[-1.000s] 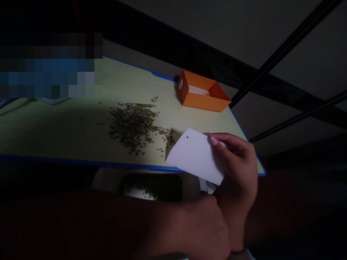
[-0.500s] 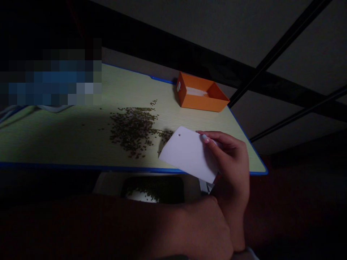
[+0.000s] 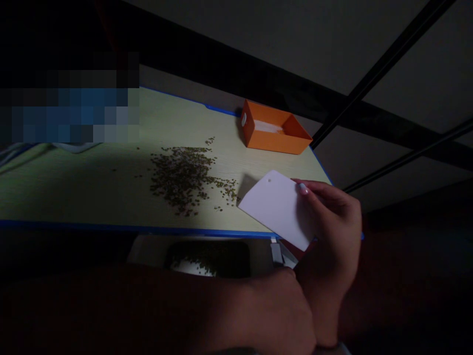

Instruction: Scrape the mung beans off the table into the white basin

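Note:
My right hand (image 3: 332, 231) is closed on a white plastic scraper card (image 3: 279, 207), pinched by its right edge and held tilted over the table's front right corner. The card's left edge stands just right of a scatter of small green beans (image 3: 185, 172) on the pale table (image 3: 92, 187). My left hand (image 3: 281, 305) lies dark in the foreground below the table edge, with its fingers hidden. It sits next to a white container (image 3: 207, 256) with beans in it, held under the table's front edge.
An open orange box (image 3: 273, 133) stands at the table's far right corner. The table has a blue rim (image 3: 111, 228). A dark beam and dark rails run behind and to the right. A blurred patch covers the far left.
The card swept left to the edge of the beans half a second ago, then came back right and now stands off them. The left hand has barely moved.

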### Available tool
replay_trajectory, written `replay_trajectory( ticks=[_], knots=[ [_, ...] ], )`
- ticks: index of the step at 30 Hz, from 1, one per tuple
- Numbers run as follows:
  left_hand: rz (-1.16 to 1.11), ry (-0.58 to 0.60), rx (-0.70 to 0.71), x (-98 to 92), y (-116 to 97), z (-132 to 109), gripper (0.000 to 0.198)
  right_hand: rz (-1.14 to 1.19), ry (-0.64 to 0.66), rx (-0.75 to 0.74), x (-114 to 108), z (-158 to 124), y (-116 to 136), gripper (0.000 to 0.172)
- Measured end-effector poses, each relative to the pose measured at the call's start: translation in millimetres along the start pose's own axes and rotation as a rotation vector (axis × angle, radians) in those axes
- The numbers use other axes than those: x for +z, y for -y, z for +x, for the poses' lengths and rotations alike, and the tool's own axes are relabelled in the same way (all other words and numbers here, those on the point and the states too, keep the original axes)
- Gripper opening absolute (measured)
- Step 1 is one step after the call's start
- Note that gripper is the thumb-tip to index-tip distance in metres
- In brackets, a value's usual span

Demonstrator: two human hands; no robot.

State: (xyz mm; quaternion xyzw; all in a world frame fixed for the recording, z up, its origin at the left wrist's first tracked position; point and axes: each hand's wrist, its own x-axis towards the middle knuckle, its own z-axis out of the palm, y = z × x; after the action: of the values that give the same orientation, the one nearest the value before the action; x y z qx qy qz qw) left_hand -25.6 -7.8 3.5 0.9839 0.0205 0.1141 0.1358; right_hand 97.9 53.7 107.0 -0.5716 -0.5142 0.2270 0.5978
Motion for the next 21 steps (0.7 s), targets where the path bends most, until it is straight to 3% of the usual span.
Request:
replay_trajectory(
  ticks=[6, 14, 21],
  knots=[
    [-0.024, 0.032, 0.07, 0.3, 0.5, -0.8, 0.045, -0.036, 0.045, -0.004, 2.0, 2.7, -3.5, 0.01],
    [-0.04, 0.02, 0.085, 1.9, 0.7, 0.1, 0.045, -0.054, 0.001, -0.033, 6.0, 5.3, -4.9, 0.01],
    [-0.04, 0.013, 0.085, 2.0, 0.7, -0.3, 0.044, -0.029, 0.113, -0.029, 9.6, 0.1, 3.9, 0.009]
  ],
)
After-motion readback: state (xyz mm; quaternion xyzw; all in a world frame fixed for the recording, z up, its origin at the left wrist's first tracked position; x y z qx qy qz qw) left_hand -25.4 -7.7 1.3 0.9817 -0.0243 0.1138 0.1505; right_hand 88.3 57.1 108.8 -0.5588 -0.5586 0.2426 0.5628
